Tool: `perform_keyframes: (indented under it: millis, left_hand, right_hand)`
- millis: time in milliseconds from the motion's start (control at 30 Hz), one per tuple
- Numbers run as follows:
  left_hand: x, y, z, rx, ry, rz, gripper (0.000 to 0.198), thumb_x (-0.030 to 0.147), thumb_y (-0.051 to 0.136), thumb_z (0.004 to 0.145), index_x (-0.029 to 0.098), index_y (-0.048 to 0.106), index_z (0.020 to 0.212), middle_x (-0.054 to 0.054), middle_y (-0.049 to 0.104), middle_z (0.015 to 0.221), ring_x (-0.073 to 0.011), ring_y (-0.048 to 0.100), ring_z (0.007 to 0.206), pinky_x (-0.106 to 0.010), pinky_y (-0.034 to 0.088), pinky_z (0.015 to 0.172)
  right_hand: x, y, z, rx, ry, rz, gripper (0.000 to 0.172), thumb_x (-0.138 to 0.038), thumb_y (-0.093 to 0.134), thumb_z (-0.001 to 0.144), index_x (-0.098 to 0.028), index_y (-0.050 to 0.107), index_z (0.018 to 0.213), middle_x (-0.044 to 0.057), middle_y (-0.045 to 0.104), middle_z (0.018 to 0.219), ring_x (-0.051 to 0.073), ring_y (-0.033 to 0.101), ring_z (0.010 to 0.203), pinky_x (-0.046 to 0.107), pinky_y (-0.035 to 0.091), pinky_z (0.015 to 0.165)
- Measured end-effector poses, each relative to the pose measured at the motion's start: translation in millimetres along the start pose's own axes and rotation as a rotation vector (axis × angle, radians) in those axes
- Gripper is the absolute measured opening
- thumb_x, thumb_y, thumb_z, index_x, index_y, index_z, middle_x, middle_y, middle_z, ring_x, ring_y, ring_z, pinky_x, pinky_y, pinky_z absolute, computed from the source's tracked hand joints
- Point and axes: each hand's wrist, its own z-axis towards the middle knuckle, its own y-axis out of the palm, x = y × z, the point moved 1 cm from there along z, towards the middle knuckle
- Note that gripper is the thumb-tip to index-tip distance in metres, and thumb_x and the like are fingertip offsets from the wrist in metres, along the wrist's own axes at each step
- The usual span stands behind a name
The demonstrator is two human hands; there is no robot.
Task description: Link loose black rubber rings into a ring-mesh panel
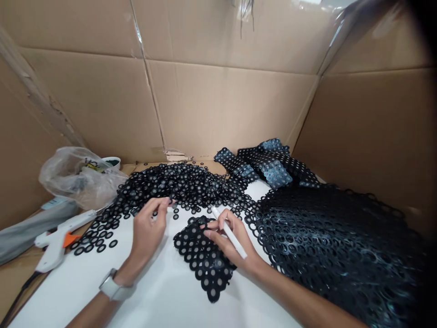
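My left hand (148, 228) reaches into a heap of loose black rings (177, 184) on the white sheet (164, 291), its thumb and fingers pinched at a ring near the heap's edge. My right hand (228, 237) holds a white stick (229, 233) like a pen and rests on a small mat of joined black rings (205, 259). A white watch (112, 287) sits on my left wrist.
A large mat of joined rings (341, 246) covers the right side. Folded ring mats (269, 166) lie at the back. A white and orange glue gun (56, 239), a plastic bag (78, 175) and a grey pouch (30, 225) lie at the left. Cardboard walls (221, 105) enclose everything.
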Motion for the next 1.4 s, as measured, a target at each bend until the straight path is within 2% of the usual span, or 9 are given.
perform_keyframes:
  millis: [167,333,500,767,867,933,1067,1233,1400]
  left_hand:
    - [-24.4,-6.9,12.1,-0.149,0.036,0.067,0.042,0.052,0.066,0.108,0.029,0.078,0.140,-0.007,0.081,0.131,-0.0264,0.077,0.111,-0.038,0.061,0.094]
    - [12.1,2.7,-5.4,-0.247,0.334,-0.004,0.018,0.036,0.073,0.107,0.032,0.085,0.120,-0.005,0.082,0.121,-0.0257,0.075,0.115,-0.042,0.059,0.103]
    - [26.2,6.3,-16.3,-0.344,0.474,-0.068,0.034,0.022,0.075,0.105,0.034,0.081,0.136,-0.004,0.083,0.122,-0.0231,0.076,0.108,-0.038,0.061,0.095]
    - [31.0,5.9,-21.2,-0.390,0.450,-0.141,0.033,0.020,0.075,0.104,0.032,0.082,0.134,-0.003,0.085,0.125,-0.0234,0.080,0.112,-0.038,0.062,0.103]
    - [41.2,12.1,-24.8,-0.445,0.191,-0.190,0.018,0.035,0.074,0.106,0.029,0.088,0.117,-0.003,0.087,0.114,-0.0248,0.081,0.105,-0.036,0.064,0.095]
    - [42.9,14.3,-22.6,-0.445,-0.051,-0.219,0.032,0.048,0.068,0.108,0.026,0.088,0.099,-0.003,0.087,0.099,-0.0255,0.081,0.091,-0.035,0.065,0.081]
    - [26.5,5.2,-5.0,-0.245,-0.248,-0.181,0.053,0.066,0.064,0.105,0.022,0.084,0.083,-0.005,0.083,0.085,-0.0245,0.076,0.078,-0.034,0.061,0.073]
    - [0.7,-3.1,8.4,-0.169,-0.220,-0.169,0.054,0.066,0.067,0.103,0.023,0.080,0.134,-0.011,0.084,0.125,-0.0256,0.080,0.097,-0.038,0.065,0.086]
    - [23.1,9.8,-12.6,-0.253,0.142,-0.069,0.030,0.043,0.064,0.112,0.034,0.081,0.135,-0.005,0.076,0.145,-0.0260,0.069,0.137,-0.045,0.055,0.118]
  right_hand:
    - [0.4,-3.7,2.6,-0.081,0.086,0.048,0.045,-0.049,0.092,0.090,-0.027,0.054,0.098,0.004,0.077,0.110,0.029,0.075,0.115,0.040,0.055,0.098]
    - [-0.4,-5.3,6.8,-0.034,0.016,-0.035,0.041,-0.048,0.092,0.091,-0.026,0.058,0.095,-0.002,0.068,0.095,0.021,0.067,0.094,0.033,0.052,0.090]
    - [-0.7,-8.2,11.6,-0.096,0.139,0.251,0.052,-0.047,0.100,0.081,-0.027,0.053,0.092,-0.002,0.073,0.096,0.022,0.073,0.098,0.034,0.054,0.093]
    - [-4.6,-1.9,6.4,-0.059,0.021,0.148,0.045,-0.043,0.095,0.087,-0.027,0.053,0.090,0.000,0.078,0.095,0.023,0.075,0.090,0.032,0.055,0.079]
    - [-3.1,0.7,1.2,-0.007,-0.083,-0.016,0.036,-0.041,0.088,0.094,-0.027,0.055,0.088,0.002,0.079,0.095,0.024,0.073,0.088,0.033,0.052,0.078]
    - [-0.8,1.1,-1.4,-0.024,-0.118,-0.075,0.031,-0.038,0.082,0.100,-0.027,0.055,0.089,0.004,0.081,0.097,0.025,0.075,0.090,0.035,0.051,0.080]
    - [4.6,-2.4,-0.4,-0.031,-0.092,-0.072,0.028,-0.039,0.079,0.102,-0.027,0.054,0.095,0.006,0.081,0.106,0.029,0.076,0.104,0.038,0.053,0.088]
    - [12.1,-5.7,10.0,0.035,0.005,0.099,0.044,-0.049,0.090,0.091,-0.028,0.053,0.099,0.001,0.067,0.105,0.023,0.068,0.100,0.034,0.052,0.089]
    - [12.6,-1.1,12.4,0.072,0.079,0.326,0.052,-0.045,0.099,0.083,-0.027,0.051,0.093,-0.003,0.064,0.096,0.018,0.063,0.091,0.030,0.047,0.088]
